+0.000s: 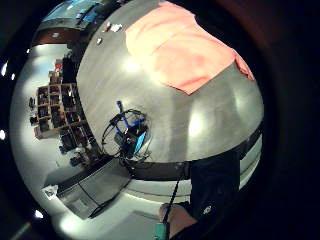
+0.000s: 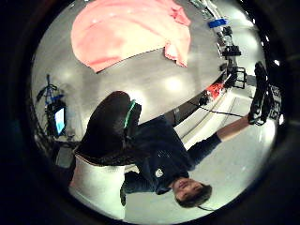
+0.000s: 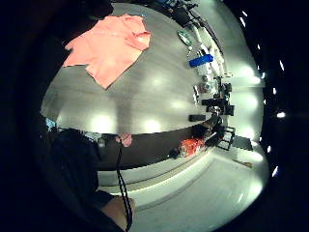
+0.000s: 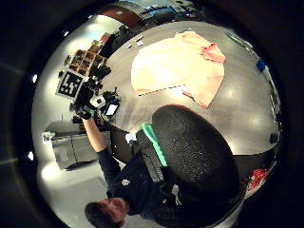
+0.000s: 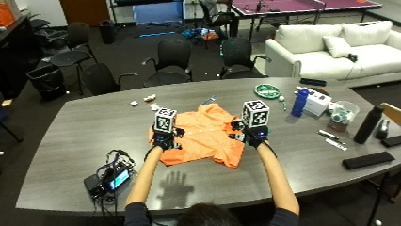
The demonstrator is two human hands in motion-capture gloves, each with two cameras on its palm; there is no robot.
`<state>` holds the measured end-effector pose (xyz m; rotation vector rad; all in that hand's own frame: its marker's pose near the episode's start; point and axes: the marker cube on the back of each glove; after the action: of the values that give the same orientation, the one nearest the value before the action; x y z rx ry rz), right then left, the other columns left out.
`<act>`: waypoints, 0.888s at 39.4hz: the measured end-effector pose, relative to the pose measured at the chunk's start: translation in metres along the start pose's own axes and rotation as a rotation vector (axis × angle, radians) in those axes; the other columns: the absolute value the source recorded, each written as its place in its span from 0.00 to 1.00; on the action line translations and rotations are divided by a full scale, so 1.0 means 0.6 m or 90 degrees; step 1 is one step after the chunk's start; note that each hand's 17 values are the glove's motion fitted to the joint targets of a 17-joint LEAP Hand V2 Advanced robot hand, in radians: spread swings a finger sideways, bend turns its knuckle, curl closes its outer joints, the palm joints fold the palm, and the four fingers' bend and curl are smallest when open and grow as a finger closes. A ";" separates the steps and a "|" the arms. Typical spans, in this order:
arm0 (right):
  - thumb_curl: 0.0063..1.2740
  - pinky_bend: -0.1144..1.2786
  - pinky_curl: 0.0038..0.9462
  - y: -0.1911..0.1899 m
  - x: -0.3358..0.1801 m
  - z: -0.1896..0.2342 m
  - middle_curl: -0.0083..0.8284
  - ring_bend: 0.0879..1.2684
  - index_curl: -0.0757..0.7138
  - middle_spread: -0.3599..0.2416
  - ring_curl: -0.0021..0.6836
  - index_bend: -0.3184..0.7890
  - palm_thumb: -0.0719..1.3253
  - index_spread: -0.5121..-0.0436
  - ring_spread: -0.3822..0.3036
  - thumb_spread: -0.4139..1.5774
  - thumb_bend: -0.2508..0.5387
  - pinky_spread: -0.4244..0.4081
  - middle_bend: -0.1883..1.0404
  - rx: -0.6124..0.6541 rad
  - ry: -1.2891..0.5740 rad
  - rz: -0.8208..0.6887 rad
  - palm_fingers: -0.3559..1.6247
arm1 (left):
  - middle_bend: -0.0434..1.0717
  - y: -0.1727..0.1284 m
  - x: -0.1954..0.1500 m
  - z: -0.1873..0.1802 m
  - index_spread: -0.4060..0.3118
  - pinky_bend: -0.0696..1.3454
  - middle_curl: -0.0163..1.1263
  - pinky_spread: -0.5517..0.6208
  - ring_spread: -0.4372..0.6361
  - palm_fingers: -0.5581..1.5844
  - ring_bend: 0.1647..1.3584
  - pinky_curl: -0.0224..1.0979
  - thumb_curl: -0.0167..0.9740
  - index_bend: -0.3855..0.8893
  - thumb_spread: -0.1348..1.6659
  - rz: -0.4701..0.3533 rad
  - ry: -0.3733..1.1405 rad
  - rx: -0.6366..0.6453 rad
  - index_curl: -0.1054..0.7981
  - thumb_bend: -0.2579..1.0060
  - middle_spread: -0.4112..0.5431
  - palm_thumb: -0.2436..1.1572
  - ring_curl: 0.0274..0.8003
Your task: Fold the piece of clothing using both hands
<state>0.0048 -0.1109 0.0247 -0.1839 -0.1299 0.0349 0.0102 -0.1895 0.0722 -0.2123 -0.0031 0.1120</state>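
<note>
Orange clothing (image 5: 202, 136) lies spread on the grey table (image 5: 75, 146) at the middle of the outside view, its lower edge toward the person and one corner hanging down at the lower right; the palm views show it as a pink-orange sheet (image 1: 182, 47) (image 2: 126, 28) (image 3: 108, 43) (image 4: 180, 66) well away from each palm, flat on the tabletop. Both forearms reach up from the bottom of the frame, and the hands are held apart: the left hand (image 5: 164, 140) is over the garment's left edge and the right hand (image 5: 251, 135) over its right edge; whether their fingers are curled or straight I cannot tell from any view. Left of the garment, near the table's lower left, sits a small device with a lit screen and tangled cables (image 5: 109, 178). To the right stand a blue bottle (image 5: 300, 102), a green dish (image 5: 268, 90), a black bottle (image 5: 367, 124) and a flat black case (image 5: 368, 160)
</note>
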 end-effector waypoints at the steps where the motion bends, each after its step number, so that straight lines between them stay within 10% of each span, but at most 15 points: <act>1: 0.16 0.43 0.33 -0.009 0.003 0.005 0.36 0.29 0.37 0.57 0.39 0.42 0.22 0.32 0.63 0.83 0.31 0.71 0.30 -0.003 -0.004 0.004 0.33 | 0.20 -0.003 -0.001 0.008 0.44 0.38 0.20 0.76 0.78 0.32 0.39 0.28 0.30 0.45 0.66 -0.011 -0.003 -0.016 0.44 0.21 0.66 0.38 0.27; 10: 0.18 0.43 0.35 -0.060 0.027 0.059 0.37 0.29 0.39 0.57 0.40 0.42 0.23 0.31 0.62 0.83 0.30 0.71 0.30 -0.048 -0.017 0.033 0.33 | 0.33 -0.038 -0.023 0.102 0.42 0.31 0.27 0.75 0.72 0.37 0.33 0.27 0.33 0.43 0.66 -0.093 0.024 -0.120 0.45 0.20 0.53 0.44 0.26; 35: 0.19 0.43 0.36 -0.098 0.029 0.138 0.38 0.28 0.41 0.58 0.43 0.42 0.23 0.31 0.62 0.83 0.30 0.70 0.30 -0.088 0.011 0.039 0.33 | 0.27 -0.122 -0.034 0.255 0.43 0.37 0.33 0.60 0.53 0.46 0.32 0.33 0.40 0.40 0.68 -0.143 0.017 -0.214 0.44 0.20 0.42 0.54 0.30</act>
<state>0.0126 -0.1528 0.1186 -0.3269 -0.1088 0.0856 -0.0040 -0.2306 0.2376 -0.5476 -0.0195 -0.1164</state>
